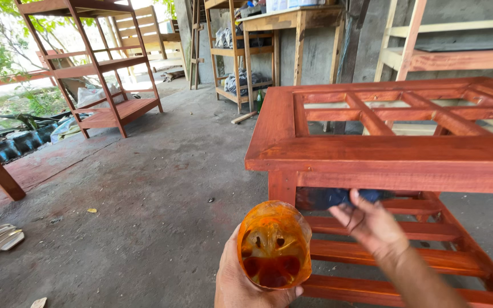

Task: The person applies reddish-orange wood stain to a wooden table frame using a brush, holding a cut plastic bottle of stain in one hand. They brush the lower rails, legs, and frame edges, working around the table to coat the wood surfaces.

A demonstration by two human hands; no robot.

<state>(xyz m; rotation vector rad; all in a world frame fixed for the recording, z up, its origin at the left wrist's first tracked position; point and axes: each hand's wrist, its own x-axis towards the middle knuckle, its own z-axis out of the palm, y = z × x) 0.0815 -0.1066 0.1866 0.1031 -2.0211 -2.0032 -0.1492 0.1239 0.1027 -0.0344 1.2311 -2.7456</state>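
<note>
Left hand (241, 285) grips an orange-stained cut plastic bottle (274, 245) upright, retaining stain; right hand (366, 225), loosely open, reaches under the red-stained wooden tabletop (383, 154).

Two hands (366, 225); one orange container (274, 244); one red table frame (383, 154); two stained shelf racks (95, 63).

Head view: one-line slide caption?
Left hand holds a stain-filled cut bottle; right hand presses a dark cloth under the red-stained wooden table.

Bright daylight from upper left, overexposed there; right hand (366, 223) motion-blurred.
</note>
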